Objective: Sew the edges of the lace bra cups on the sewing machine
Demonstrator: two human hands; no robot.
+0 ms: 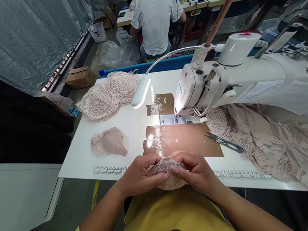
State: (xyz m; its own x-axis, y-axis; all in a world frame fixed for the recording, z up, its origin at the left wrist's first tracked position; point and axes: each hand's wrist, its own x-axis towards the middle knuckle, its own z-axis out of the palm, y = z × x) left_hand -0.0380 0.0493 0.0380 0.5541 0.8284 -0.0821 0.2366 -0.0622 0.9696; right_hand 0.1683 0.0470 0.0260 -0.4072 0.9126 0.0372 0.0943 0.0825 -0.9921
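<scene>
A beige lace bra cup [170,179] is held between both hands at the front edge of the sewing table, close to my body. My left hand [145,175] pinches its left side, thumb in front and fingers behind. On the other side my right hand [192,169] grips the lace the same way. Beyond them stands a white sewing machine [192,84], its needle area lit by a lamp [141,92]. Another beige cup piece [109,142] lies on the table to the left. Thread snips [224,142] rest to the right, against a heap of beige lace [276,141].
A pile of beige lace pieces [110,94] occupies the table's back left corner. Brown tape patches [180,140] cover the tabletop before the machine, and a ruler strip [244,175] runs along its front edge. Ahead, a person in a white shirt [155,20] sits at another table.
</scene>
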